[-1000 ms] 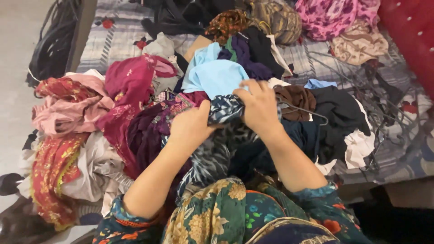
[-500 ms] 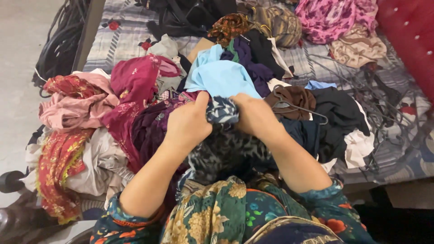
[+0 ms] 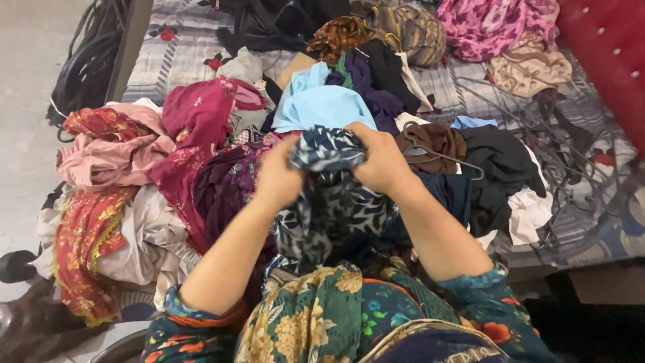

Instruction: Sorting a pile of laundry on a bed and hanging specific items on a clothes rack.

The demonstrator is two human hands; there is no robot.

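Note:
Both my hands grip a dark blue garment with a white leaf print [image 3: 336, 202], bunched at its top and hanging down toward my lap. My left hand [image 3: 279, 178] holds its left side and my right hand [image 3: 383, 160] holds its right side, the two hands close together. Just behind the garment lies a light blue cloth [image 3: 322, 104] on the heap. My sleeves are teal with a floral pattern.
A bed with a striped grey sheet [image 3: 168, 57] carries a big heap of clothes: magenta cloth [image 3: 195, 128], pink cloth [image 3: 107, 154], red patterned cloth [image 3: 84, 249], brown and black garments [image 3: 497, 161]. Wire hangers [image 3: 571, 154] lie at right. A red headboard [image 3: 605, 54] stands far right.
My hands have drawn closer together and slightly toward me, bunching the printed garment's top more tightly. The view has shifted a little.

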